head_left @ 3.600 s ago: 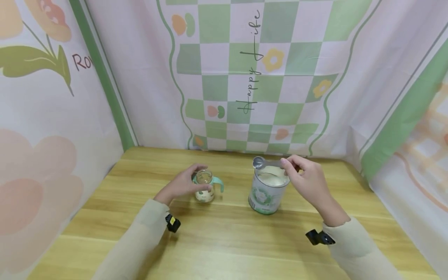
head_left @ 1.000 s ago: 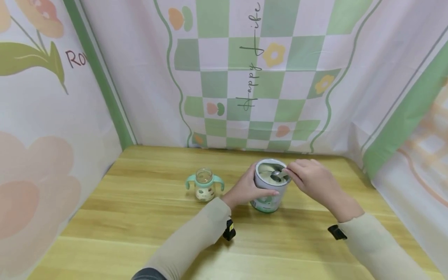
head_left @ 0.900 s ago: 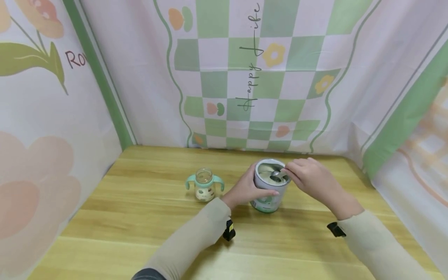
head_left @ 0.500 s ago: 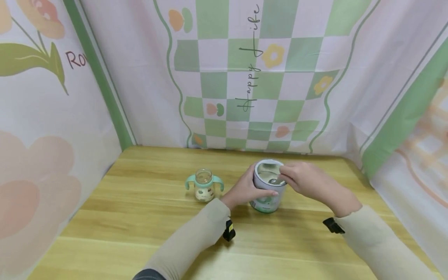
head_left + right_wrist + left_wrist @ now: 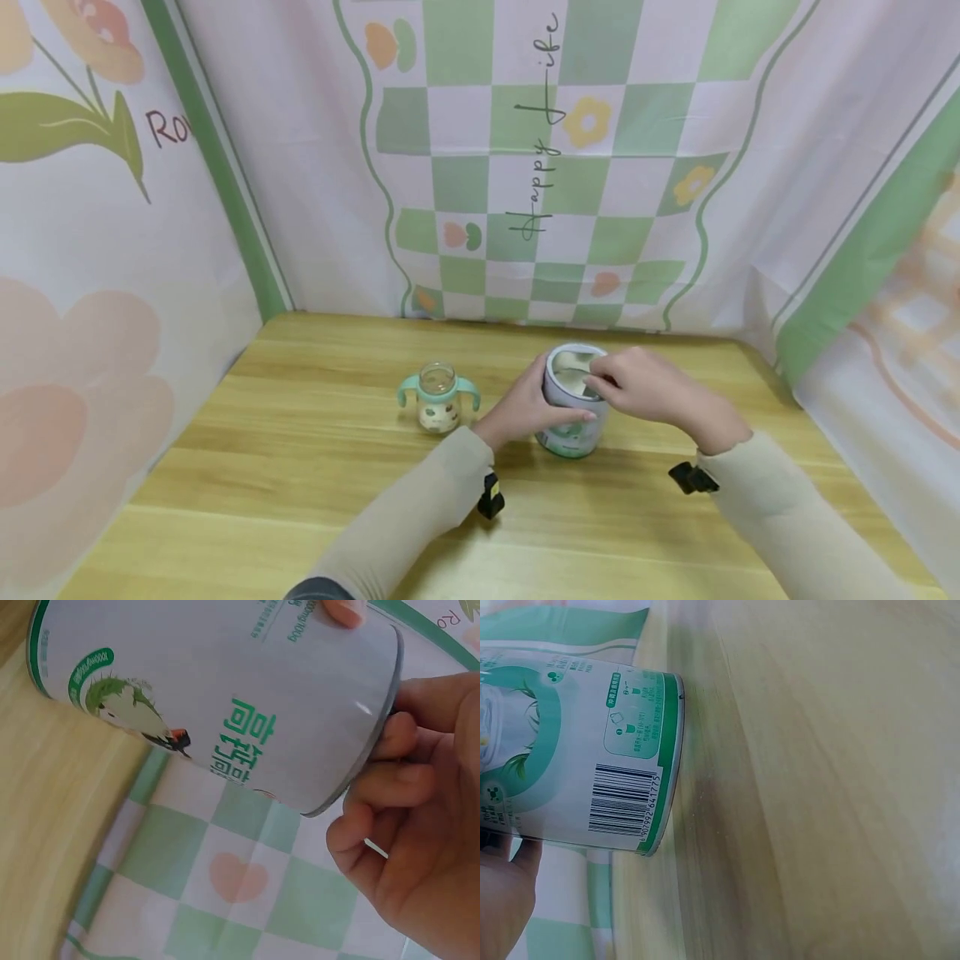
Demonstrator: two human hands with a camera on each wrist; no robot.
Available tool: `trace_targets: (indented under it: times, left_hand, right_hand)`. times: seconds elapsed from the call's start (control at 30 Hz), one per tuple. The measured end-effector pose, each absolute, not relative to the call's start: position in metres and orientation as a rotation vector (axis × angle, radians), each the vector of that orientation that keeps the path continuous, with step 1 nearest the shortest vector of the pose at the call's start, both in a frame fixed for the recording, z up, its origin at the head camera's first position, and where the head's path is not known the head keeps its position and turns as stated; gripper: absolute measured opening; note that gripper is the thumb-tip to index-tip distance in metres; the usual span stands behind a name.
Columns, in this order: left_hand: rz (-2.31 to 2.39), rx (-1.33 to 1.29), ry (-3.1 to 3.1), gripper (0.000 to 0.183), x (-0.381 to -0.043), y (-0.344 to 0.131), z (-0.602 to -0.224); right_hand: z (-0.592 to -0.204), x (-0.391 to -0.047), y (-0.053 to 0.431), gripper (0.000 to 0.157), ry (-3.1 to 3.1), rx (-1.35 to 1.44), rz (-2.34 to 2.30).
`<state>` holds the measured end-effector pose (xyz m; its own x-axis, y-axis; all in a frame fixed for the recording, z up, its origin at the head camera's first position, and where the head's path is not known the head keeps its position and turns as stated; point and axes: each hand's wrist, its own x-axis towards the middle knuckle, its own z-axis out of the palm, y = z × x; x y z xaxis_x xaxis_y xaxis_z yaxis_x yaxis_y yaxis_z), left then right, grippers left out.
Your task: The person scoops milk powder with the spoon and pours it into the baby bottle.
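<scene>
A white and green milk powder can (image 5: 572,435) stands open on the table with pale powder inside. My left hand (image 5: 525,407) grips its left side, thumb across the front. In the left wrist view, the can's barcode side (image 5: 570,757) faces the camera and part of the hand (image 5: 506,900) shows below it. My right hand (image 5: 647,385) is at the can's right rim, its fingers pinching a metal measuring spoon, which is mostly hidden in the mouth. The right wrist view has the curled right fingers (image 5: 390,787) right at the rim; there the spoon is out of sight.
A clear baby bottle (image 5: 438,410) with mint-green handles stands lidless left of the can, near my left forearm. The wooden table (image 5: 300,467) ends at a checkered curtain (image 5: 517,183) behind and more printed cloth at both sides.
Since the oldest frame, my left hand has gone from the bottle to the can and the spoon has dipped inside. Lately my right hand shifted left over the mouth, covering the spoon.
</scene>
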<state>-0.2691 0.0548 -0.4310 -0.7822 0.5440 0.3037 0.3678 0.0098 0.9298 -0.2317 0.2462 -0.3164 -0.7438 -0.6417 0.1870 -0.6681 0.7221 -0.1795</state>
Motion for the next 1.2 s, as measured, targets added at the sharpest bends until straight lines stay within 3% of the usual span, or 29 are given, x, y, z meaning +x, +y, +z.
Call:
trace_targets:
  times: [0.5, 0.87, 1.2]
  left_hand:
    - [1.905, 0.989, 2.035, 0.084, -0.255, 0.047, -0.41]
    - [1.893, 0.963, 2.098, 0.087, -0.264, 0.053, -0.427]
    - [1.885, 0.95, 2.076, 0.085, -0.252, 0.047, -0.406]
  right_hand:
    - [-0.325, -0.23, 0.26, 0.038, -2.898, 0.727, 0.815]
    - [-0.334, -0.23, 0.271, 0.041, -2.737, 0.595, 0.925]
    - [-0.343, -0.229, 0.275, 0.026, -2.59, 0.542, 0.888]
